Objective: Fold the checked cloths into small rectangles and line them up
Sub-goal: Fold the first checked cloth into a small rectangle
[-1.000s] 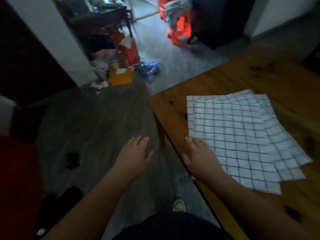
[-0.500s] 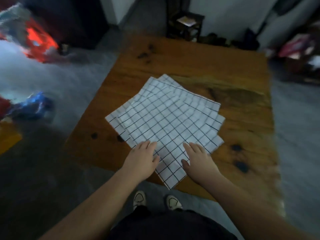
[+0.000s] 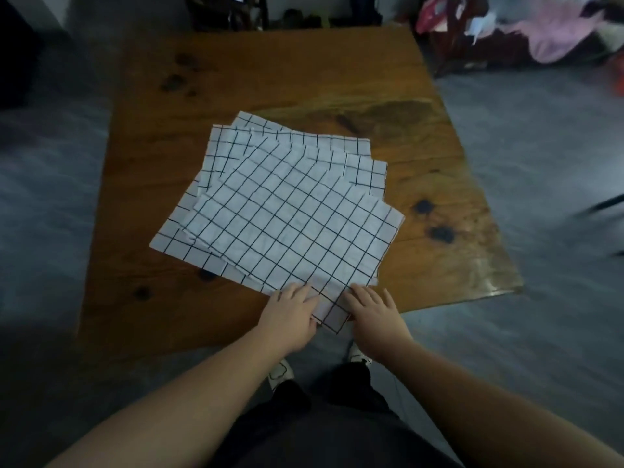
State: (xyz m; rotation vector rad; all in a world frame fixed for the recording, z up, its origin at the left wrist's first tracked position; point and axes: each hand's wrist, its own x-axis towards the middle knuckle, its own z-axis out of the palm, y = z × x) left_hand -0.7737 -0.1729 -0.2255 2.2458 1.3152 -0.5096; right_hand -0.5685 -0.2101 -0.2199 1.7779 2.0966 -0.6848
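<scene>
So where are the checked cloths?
Head view: the checked cloths lie fanned on the table, near corner between the left hand and right hand at its front edge.

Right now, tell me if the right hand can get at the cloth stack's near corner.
Probably yes. The right hand rests on the checked cloths beside that corner, which juts past the table edge; nothing covers it, and the left hand sits on its other side.

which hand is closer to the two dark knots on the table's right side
Right. The right hand rests at the near corner of the checked cloths, below-left of the dark knots; the left hand is farther left, across that corner.
</scene>
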